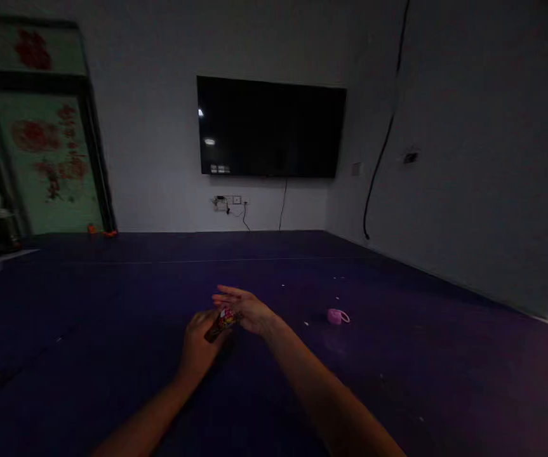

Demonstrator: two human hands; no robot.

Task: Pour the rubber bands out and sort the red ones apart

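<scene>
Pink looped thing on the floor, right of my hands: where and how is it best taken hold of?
Probably by the squat body of the pink looped thing, pinched from above, coming in from its left with the right hand, the nearer one. The thin loop juts out to the right, so that approach should meet the thicker body first.

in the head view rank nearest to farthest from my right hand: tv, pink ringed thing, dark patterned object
1. Dark patterned object, between your left hand and right hand
2. Pink ringed thing, on the floor, rightward
3. TV, on the far wall, ahead
</scene>
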